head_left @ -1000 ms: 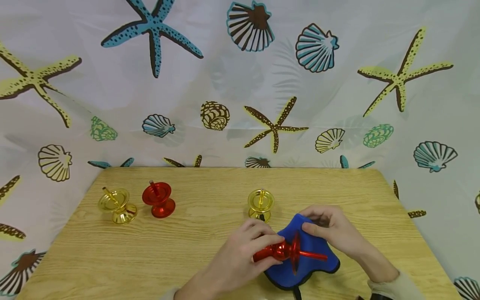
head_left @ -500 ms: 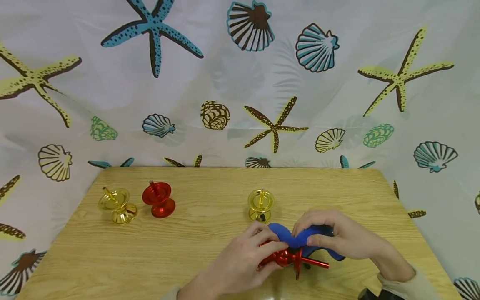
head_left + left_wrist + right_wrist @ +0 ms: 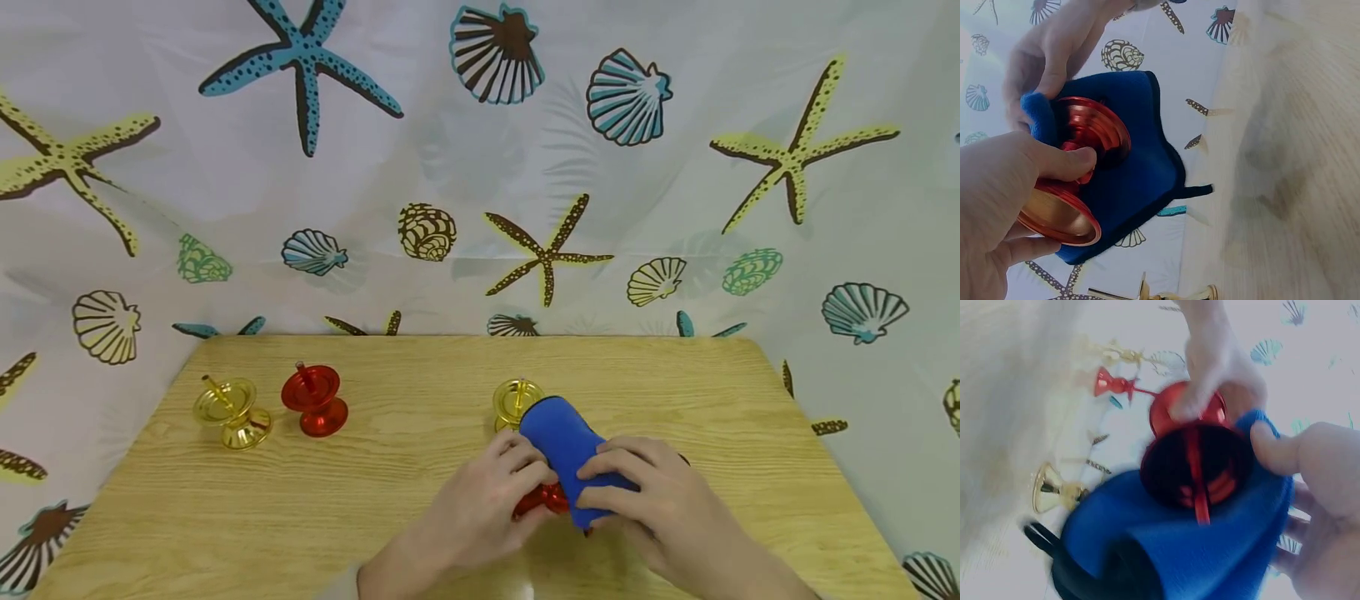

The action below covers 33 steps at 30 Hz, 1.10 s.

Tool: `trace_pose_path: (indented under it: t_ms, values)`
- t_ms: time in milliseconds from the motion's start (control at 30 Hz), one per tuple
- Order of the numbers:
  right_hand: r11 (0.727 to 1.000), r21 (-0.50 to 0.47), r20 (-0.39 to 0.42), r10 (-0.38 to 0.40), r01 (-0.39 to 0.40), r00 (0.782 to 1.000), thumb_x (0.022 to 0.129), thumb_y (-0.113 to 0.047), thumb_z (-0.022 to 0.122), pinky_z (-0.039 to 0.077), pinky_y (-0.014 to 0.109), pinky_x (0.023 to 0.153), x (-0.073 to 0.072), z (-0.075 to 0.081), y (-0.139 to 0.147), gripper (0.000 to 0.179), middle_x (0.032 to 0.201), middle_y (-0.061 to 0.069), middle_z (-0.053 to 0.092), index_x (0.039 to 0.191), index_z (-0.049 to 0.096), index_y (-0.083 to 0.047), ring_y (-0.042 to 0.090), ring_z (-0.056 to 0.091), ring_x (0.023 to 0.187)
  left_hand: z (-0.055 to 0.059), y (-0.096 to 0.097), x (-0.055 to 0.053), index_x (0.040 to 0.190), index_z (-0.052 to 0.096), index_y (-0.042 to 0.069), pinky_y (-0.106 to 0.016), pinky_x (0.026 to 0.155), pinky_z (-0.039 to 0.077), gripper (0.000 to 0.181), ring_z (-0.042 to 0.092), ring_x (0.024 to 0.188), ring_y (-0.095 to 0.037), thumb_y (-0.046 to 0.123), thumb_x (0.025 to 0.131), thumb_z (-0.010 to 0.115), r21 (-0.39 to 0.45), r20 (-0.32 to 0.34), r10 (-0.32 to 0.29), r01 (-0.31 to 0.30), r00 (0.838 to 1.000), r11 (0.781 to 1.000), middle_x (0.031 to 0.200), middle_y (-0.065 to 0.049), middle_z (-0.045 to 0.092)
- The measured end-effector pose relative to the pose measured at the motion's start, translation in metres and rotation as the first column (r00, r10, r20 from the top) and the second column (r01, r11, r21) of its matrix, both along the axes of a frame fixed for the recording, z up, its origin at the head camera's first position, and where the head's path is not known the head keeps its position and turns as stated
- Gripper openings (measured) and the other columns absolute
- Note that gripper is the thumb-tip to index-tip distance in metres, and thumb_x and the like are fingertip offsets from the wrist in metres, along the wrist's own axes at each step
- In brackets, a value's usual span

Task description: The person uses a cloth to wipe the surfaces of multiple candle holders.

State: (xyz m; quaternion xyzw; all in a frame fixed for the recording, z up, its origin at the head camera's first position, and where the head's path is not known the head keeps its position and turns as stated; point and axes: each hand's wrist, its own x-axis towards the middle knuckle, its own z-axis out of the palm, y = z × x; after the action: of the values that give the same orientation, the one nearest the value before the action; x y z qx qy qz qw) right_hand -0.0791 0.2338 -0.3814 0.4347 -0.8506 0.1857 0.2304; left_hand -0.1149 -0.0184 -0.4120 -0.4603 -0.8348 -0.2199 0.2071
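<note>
Thumb and fingers of the left hand [image 3: 480,500] curl round the stem and base of a red candle holder [image 3: 1194,453], held above the table [image 3: 360,517] at that hand's 3 o'clock. Its long axis runs roughly 9 to 3: base in the left hand, dish and spike toward the right hand [image 3: 660,500]. That seems the relation that counts: the left is nearer the base, the right nearer the dish. The right thumb and bent fingers pinch a blue cloth [image 3: 566,442] lying against the dish; whether they touch metal I cannot tell. Beyond, toward 11 o'clock, a gold candle holder [image 3: 512,398] stands partly hidden by cloth. Farther off, around 10, are a second red holder [image 3: 318,404] and another gold one [image 3: 236,412]; behind everything hangs a shell-print curtain [image 3: 360,183].
</note>
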Motion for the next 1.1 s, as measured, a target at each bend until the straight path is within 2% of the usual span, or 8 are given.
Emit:
trace_pose_path:
  t_ms: [100, 200, 267, 500, 667, 800, 933, 1100]
  values:
    - [0.996, 0.059, -0.154, -0.062, 0.072, 0.986, 0.078, -0.011, 0.087, 0.057, 0.052, 0.097, 0.008, -0.005, -0.01, 0.034, 0.117, -0.004, 0.074, 0.105, 0.077, -0.028, 0.024, 0.067, 0.114, 0.0, -0.001, -0.003, 0.097, 0.073, 0.016, -0.026, 0.088, 0.059, 0.03, 0.064, 0.102, -0.016, 0.025, 0.079, 0.095, 0.017, 0.002, 0.014, -0.014, 1.0, 1.0, 0.099, 0.003, 0.073]
    - [0.988, 0.072, -0.228, -0.119, 0.139, 0.966, 0.101, -0.016, 0.061, 0.056, 0.053, 0.098, 0.014, -0.008, -0.018, 0.018, 0.112, -0.002, 0.075, 0.102, 0.077, -0.024, 0.025, 0.069, 0.112, 0.0, -0.002, -0.005, 0.096, 0.073, 0.017, -0.025, 0.086, 0.059, 0.03, 0.064, 0.1, -0.016, 0.026, 0.078, 0.095, 0.019, -0.026, 0.009, -0.008, 1.0, 1.0, 0.098, 0.003, 0.073]
    - [0.983, 0.07, -0.227, -0.149, 0.169, 0.962, 0.113, -0.03, 0.038, 0.057, 0.052, 0.098, 0.016, -0.008, -0.02, 0.041, 0.11, -0.002, 0.075, 0.1, 0.077, -0.023, 0.026, 0.07, 0.112, 0.001, -0.002, -0.005, 0.097, 0.074, 0.017, -0.025, 0.087, 0.059, 0.03, 0.064, 0.1, -0.016, 0.026, 0.078, 0.095, 0.009, -0.059, -0.009, 0.01, 0.998, 1.0, 0.098, 0.004, 0.073]
    - [0.987, 0.022, 0.12, -0.161, 0.16, 0.98, 0.103, -0.031, 0.069, 0.064, 0.034, 0.086, 0.006, 0.005, -0.013, 0.01, 0.117, -0.009, 0.071, 0.105, 0.077, -0.025, 0.012, 0.072, 0.105, 0.0, -0.004, -0.003, 0.106, 0.077, 0.015, -0.023, 0.092, 0.058, 0.028, 0.063, 0.104, -0.015, 0.022, 0.083, 0.092, -0.032, -0.14, -0.097, 0.094, 0.985, 0.995, 0.102, 0.004, 0.074]
    - [0.987, -0.096, 0.566, -0.049, 0.125, 0.823, 0.102, -0.025, 0.071, 0.061, 0.027, 0.086, -0.015, 0.012, 0.0, 0.01, 0.119, -0.009, 0.073, 0.11, 0.076, -0.027, 0.01, 0.072, 0.105, -0.002, -0.004, 0.001, 0.107, 0.079, 0.015, -0.021, 0.089, 0.058, 0.027, 0.063, 0.106, -0.015, 0.019, 0.083, 0.091, -0.031, -0.175, -0.104, 0.1, 0.979, 0.995, 0.104, 0.003, 0.074]
    - [0.982, -0.162, 0.73, 0.057, 0.092, 0.681, 0.104, -0.026, 0.068, 0.058, 0.027, 0.091, -0.032, 0.011, 0.007, 0.014, 0.12, -0.001, 0.075, 0.114, 0.077, -0.022, 0.014, 0.07, 0.112, -0.003, -0.004, 0.002, 0.107, 0.081, 0.017, -0.018, 0.084, 0.059, 0.025, 0.064, 0.108, -0.015, 0.018, 0.083, 0.091, -0.056, -0.237, -0.088, 0.077, 0.967, 0.995, 0.105, 0.003, 0.075]
    - [0.979, -0.178, 0.776, 0.078, 0.099, 0.626, 0.103, -0.026, 0.069, 0.057, 0.026, 0.093, -0.035, 0.01, 0.008, 0.015, 0.12, 0.001, 0.076, 0.113, 0.078, -0.021, 0.015, 0.069, 0.114, -0.005, -0.005, 0.002, 0.108, 0.081, 0.018, -0.018, 0.082, 0.059, 0.027, 0.064, 0.109, -0.016, 0.02, 0.083, 0.091, -0.073, -0.21, -0.08, 0.066, 0.974, 0.995, 0.106, 0.003, 0.073]
    - [0.977, -0.183, 0.751, 0.069, 0.107, 0.657, 0.104, -0.028, 0.067, 0.057, 0.027, 0.096, -0.025, 0.009, 0.005, 0.014, 0.121, -0.001, 0.074, 0.112, 0.078, -0.025, 0.015, 0.07, 0.114, -0.003, -0.006, 0.003, 0.108, 0.079, 0.018, -0.022, 0.089, 0.059, 0.029, 0.062, 0.109, -0.015, 0.024, 0.083, 0.092, -0.049, -0.064, -0.074, 0.071, 0.995, 0.996, 0.105, 0.004, 0.071]
